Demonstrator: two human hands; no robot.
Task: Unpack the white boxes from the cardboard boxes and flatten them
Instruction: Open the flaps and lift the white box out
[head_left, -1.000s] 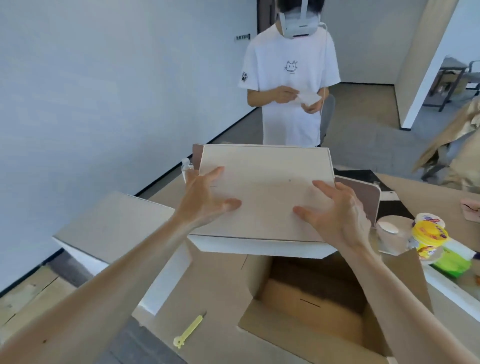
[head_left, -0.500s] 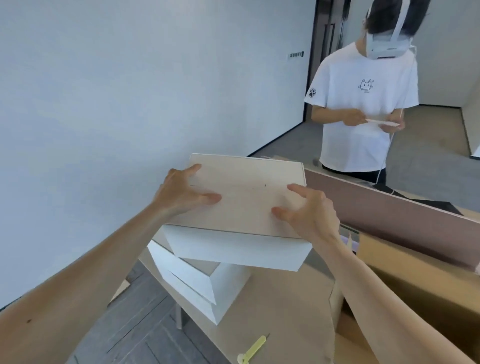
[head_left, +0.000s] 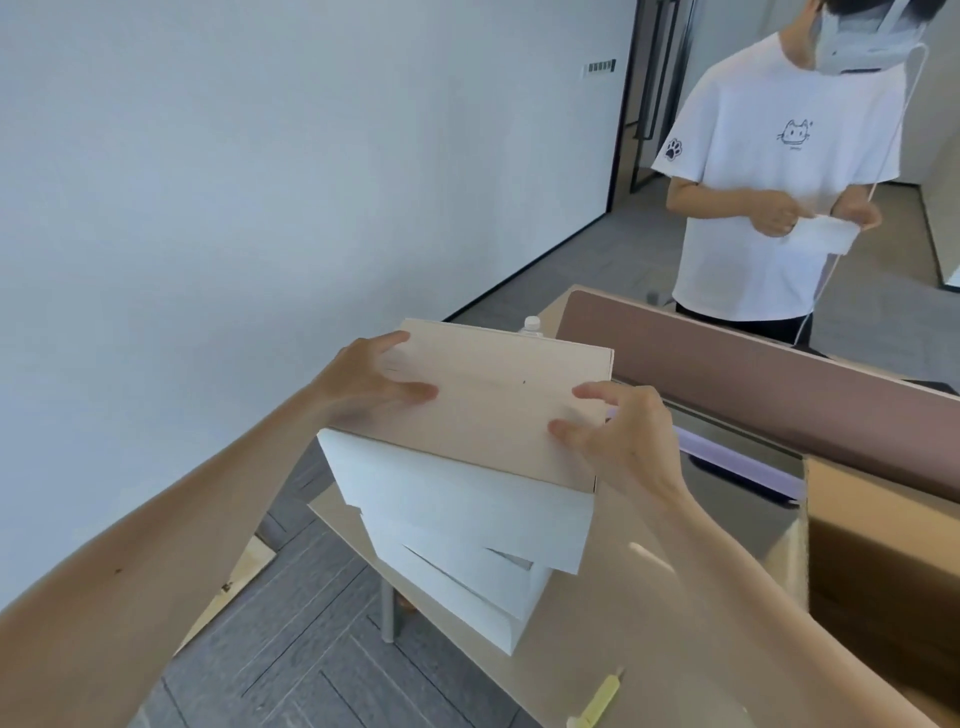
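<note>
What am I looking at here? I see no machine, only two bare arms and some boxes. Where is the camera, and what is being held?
There is no machine: a person works with bare hands, and the one camera sits on that person's head, looking forward and down. So the arms reaching in from the bottom are the wearer's own. The left hand and right hand lie on the tan top of a white box, one at each side. It sits at the top of a crooked stack of white boxes at the edge of the table. On the right stands an open cardboard box; a small yellow tool lies near the bottom. Across the table a second person in a white T-shirt holds something small and white.
</note>
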